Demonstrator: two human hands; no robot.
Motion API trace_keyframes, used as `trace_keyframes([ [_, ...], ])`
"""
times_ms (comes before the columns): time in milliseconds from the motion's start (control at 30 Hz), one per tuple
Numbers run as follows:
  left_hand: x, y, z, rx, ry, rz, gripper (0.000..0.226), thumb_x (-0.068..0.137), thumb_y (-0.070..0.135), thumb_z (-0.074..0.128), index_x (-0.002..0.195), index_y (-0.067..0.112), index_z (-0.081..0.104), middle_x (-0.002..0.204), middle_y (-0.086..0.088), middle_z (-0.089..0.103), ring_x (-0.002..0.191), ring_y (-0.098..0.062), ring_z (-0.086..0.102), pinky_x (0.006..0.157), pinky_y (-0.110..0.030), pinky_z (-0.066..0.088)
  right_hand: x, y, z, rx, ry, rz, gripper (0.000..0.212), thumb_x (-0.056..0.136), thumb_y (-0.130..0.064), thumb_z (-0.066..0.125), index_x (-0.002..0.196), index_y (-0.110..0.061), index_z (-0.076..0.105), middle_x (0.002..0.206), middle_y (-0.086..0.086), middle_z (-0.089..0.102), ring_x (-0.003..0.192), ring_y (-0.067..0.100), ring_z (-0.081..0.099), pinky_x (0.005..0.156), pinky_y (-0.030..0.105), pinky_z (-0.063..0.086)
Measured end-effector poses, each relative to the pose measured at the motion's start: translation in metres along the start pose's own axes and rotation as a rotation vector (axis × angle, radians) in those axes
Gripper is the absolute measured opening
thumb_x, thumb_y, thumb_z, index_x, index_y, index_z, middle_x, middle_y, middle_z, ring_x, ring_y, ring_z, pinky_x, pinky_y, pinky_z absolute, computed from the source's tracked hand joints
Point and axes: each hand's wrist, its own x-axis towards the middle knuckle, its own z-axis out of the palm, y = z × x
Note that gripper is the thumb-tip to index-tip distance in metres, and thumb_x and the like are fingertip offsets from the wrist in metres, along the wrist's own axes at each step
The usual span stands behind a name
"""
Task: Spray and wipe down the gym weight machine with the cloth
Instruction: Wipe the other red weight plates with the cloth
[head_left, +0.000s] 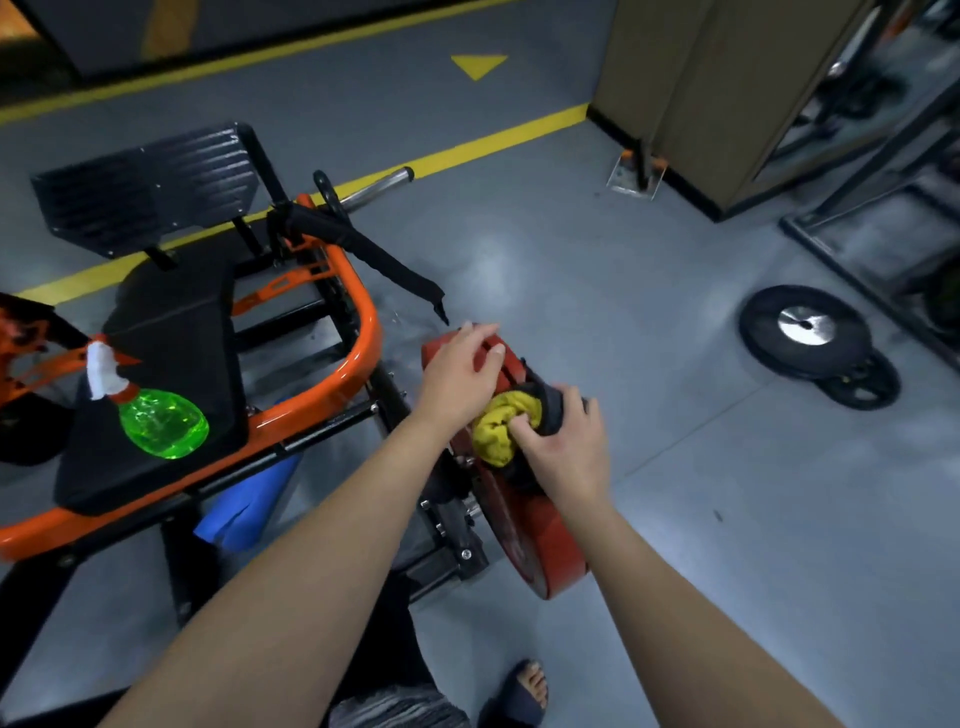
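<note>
Red weight plate (535, 540) at the side of the orange-framed weight machine (363, 332): its hub is hidden behind the bunched yellow cloth (501, 426), which the right hand (563, 441) grips with curled fingers against the plate face. The left hand (460, 364) rests on the plate's upper rim, fingers relaxed, holding nothing. The machine is cut off at the left edge, the racks at far right are blurred, the green spray bottle (156, 415) lies on the black seat pad (171, 332), and bare grey floor (675, 467) lies open between the plate and the loose black plates (805, 332)
</note>
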Motion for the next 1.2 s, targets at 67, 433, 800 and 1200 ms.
trace_keyframes([
  [67,-0.009,0.002,0.023,0.262,-0.11,0.072,0.044,0.107,0.041,0.042,0.149,0.03,0.051,0.162,0.006,0.038,0.155,-0.012,0.019,0.128,-0.045,0.009,-0.017,0.021,-0.009,0.006,-0.003,0.041,0.06,0.07,-0.062,0.057,0.123,-0.036,0.055,0.106,-0.003,0.052,0.107,0.024,0.058,0.087,0.04,0.052],
  [433,0.007,-0.024,0.033,0.4,-0.113,0.147,0.033,0.102,0.062,0.041,0.117,0.042,0.062,0.159,0.017,0.039,0.153,-0.01,0.02,0.123,-0.048,-0.002,-0.017,0.009,0.007,-0.108,0.14,0.144,0.06,0.072,-0.066,0.047,0.118,-0.029,0.058,0.105,0.001,0.056,0.103,0.029,0.056,0.081,0.04,0.051],
  [800,0.068,-0.059,-0.002,-0.035,-0.278,-0.024,0.023,0.104,0.037,0.055,0.121,0.034,0.07,0.15,0.007,0.054,0.147,-0.01,0.036,0.125,-0.054,0.013,0.038,-0.047,0.041,-0.228,0.188,0.05,0.052,0.075,-0.064,0.054,0.113,-0.029,0.06,0.103,0.003,0.057,0.105,0.031,0.056,0.081,0.042,0.049],
  [1200,0.019,-0.075,-0.085,-0.118,0.075,-0.062,0.039,0.103,0.006,0.05,0.132,0.026,0.066,0.125,0.015,0.066,0.117,0.007,0.057,0.094,-0.002,0.042,0.115,-0.105,0.093,-0.322,-0.146,-0.116,0.057,0.083,-0.064,0.056,0.121,-0.021,0.058,0.116,0.012,0.056,0.115,0.036,0.051,0.087,0.043,0.044],
])
